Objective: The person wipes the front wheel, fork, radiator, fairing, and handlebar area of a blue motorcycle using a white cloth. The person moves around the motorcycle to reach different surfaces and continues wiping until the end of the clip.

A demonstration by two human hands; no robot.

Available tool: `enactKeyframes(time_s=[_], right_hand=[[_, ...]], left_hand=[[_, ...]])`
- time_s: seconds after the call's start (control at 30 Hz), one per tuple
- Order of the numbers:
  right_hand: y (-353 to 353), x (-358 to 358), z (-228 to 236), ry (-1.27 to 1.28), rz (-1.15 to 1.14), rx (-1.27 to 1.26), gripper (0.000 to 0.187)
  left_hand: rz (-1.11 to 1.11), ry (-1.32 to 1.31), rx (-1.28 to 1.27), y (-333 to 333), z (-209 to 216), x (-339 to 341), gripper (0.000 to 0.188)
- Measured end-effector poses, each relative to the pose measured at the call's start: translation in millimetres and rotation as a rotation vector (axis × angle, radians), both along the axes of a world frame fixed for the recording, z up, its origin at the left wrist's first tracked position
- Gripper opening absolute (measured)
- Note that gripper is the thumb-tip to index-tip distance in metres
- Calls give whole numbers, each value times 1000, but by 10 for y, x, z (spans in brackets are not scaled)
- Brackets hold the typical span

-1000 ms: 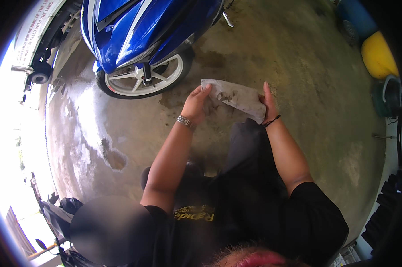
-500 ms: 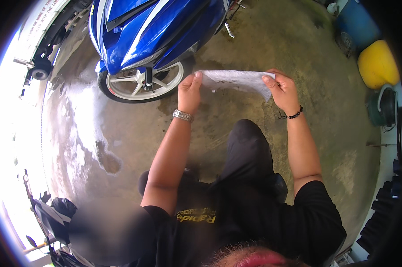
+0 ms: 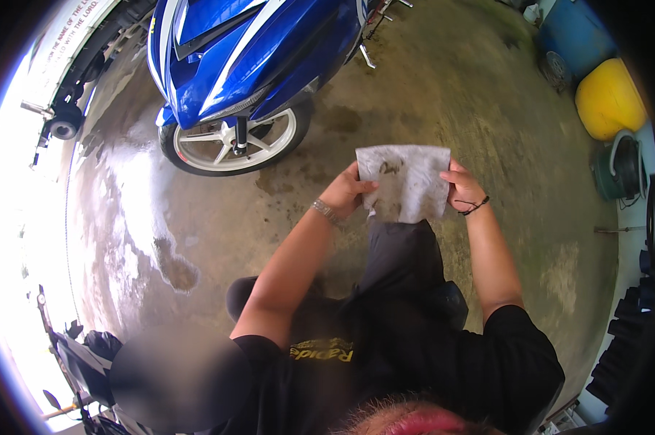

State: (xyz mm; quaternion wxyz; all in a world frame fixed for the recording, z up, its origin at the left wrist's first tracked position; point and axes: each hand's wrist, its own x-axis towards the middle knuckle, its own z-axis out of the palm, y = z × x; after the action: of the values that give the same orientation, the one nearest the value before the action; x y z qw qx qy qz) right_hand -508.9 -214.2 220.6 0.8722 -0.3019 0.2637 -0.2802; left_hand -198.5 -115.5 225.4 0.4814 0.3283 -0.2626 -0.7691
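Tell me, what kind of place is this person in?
Probably a garage or a wash bay for motorbikes. A blue scooter stands on a wet, stained concrete floor, and both hands hold up a dirty grey rag.

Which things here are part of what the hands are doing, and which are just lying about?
In hand:
- left hand and right hand, each gripping a side of the grey stained cloth, held spread open

Lying about:
- blue motorbike with its white front wheel
- yellow drum
- blue barrel
- green hose reel
- wet concrete floor
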Motion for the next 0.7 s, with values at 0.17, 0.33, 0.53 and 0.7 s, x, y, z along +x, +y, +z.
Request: enactKeyframes(time_s=[0.17, 0.33, 0.53, 0.7], right_hand=[[-78, 105, 124, 167, 21, -110, 47], [-336, 202, 238, 143, 6, -60, 38], [-314, 244, 611, 204, 44, -248, 32], [-420, 213, 994, -145, 104, -577, 21]], left_hand=[[-60, -75, -32, -115, 417, 104, 47], [40, 21, 163, -194, 477, 188, 45], [92, -320, -83, -211, 638, 268, 41], [62, -766, -900, -343, 1207, 575, 40]])
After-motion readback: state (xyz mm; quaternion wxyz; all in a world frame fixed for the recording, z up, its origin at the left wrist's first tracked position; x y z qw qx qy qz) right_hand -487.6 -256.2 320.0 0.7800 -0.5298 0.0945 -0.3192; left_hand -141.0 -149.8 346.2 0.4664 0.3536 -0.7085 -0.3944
